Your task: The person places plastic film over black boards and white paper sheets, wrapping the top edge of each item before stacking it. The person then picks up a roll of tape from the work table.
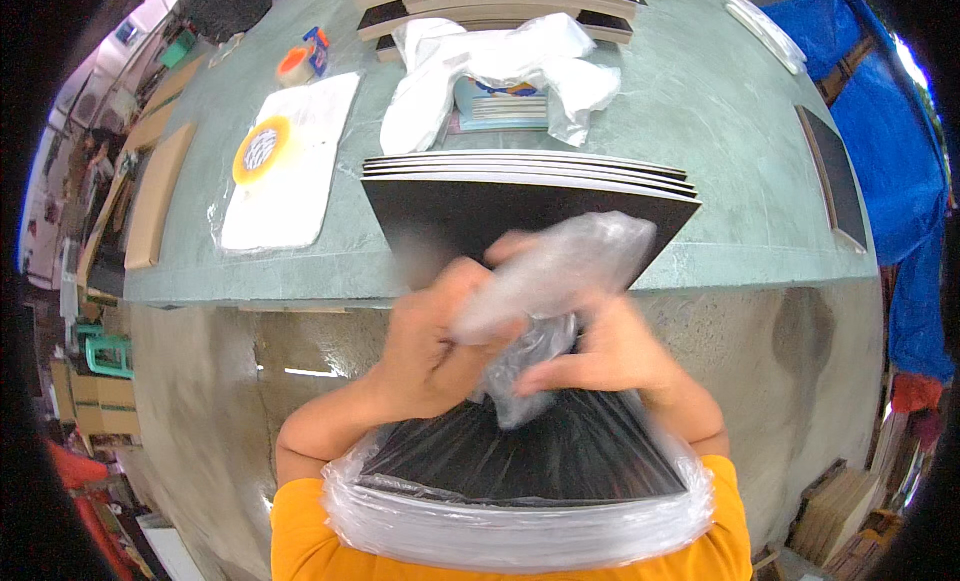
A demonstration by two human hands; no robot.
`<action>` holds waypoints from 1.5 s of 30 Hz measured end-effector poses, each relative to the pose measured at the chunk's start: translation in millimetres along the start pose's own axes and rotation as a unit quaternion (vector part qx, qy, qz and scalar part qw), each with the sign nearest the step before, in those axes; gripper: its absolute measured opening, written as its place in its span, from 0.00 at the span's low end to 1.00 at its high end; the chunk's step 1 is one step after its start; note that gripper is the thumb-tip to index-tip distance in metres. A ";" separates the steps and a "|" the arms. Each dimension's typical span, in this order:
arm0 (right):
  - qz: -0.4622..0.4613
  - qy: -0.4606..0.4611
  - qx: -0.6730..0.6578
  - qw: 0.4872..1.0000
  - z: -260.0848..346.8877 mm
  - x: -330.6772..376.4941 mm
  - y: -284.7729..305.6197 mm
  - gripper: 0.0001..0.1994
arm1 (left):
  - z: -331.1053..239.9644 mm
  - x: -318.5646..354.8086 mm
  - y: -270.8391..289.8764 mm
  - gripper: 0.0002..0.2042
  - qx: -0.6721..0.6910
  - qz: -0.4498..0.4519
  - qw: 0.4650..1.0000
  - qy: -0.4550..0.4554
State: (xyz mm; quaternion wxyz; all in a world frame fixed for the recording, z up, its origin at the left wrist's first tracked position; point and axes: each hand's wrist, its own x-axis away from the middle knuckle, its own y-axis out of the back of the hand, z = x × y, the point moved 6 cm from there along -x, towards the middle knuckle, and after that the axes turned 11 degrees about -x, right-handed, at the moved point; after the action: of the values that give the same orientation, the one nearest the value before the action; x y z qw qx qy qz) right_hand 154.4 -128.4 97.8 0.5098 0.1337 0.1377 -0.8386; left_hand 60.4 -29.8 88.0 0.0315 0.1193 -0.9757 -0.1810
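Against my body is a clear plastic bag (520, 531) around a stack of black-faced boards with white edges. The bag's mouth is gathered upward into a bunched neck (580, 261), blurred by motion. My left hand (435, 341) is closed on this gathered plastic from the left. From the right, my right hand (612, 351) curls round the neck, thumb and fingers on either side of the plastic. Just beyond my hands, a second stack of black boards (430, 206) with white edges stands at the table's front edge, partly hidden by my left hand and the bag.
The pale green table (720, 111) carries crumpled white plastic bags (440, 71), a flat white stack of plastic (285, 196) with a yellow tape roll (262, 151), and an orange-and-blue tape dispenser (300, 66). Stacked boards (490, 1) stand behind; a dark panel (832, 176) lies right.
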 end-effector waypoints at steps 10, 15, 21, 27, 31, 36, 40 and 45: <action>0.486 -0.189 -0.086 0.849 -45.5 49.8 -41.7 0.16 | 2.0 -20.6 29.1 0.09 0.237 0.043 0.965 -0.101; 0.514 -0.257 -0.196 0.795 -52.1 77.3 2.7 0.20 | 13.6 -3.4 3.6 0.16 0.039 0.381 0.911 -0.153; 0.456 -0.313 0.255 0.793 -13.4 69.6 9.1 0.22 | -43.3 18.0 28.4 0.12 0.032 0.317 0.888 -0.331; 0.593 -0.123 -0.264 0.750 69.9 70.8 -4.2 0.17 | 12.9 4.2 11.0 0.05 -0.492 0.148 0.836 -0.195; 0.373 -0.258 0.348 0.821 -0.4 67.1 51.7 0.09 | -44.7 26.4 -6.8 0.04 -0.288 0.313 0.860 -0.282; 0.307 -0.145 0.598 0.726 9.7 59.1 48.7 0.08 | 3.2 19.5 -18.4 0.09 -0.511 0.300 0.803 -0.067; 0.094 -0.137 0.433 0.886 44.7 24.3 60.8 0.04 | 45.7 25.7 -6.1 0.14 -0.544 0.325 0.765 -0.115; -0.199 0.109 0.517 0.825 61.9 43.6 97.2 0.11 | -13.3 10.9 90.4 0.06 -0.338 -0.171 0.925 0.005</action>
State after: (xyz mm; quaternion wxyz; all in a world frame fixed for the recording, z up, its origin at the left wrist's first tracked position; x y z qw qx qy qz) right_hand 216.5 -229.8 130.1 0.1700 0.4382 -0.2382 -0.8499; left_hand 31.1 44.9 133.2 0.0434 0.2677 -0.8210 -0.5023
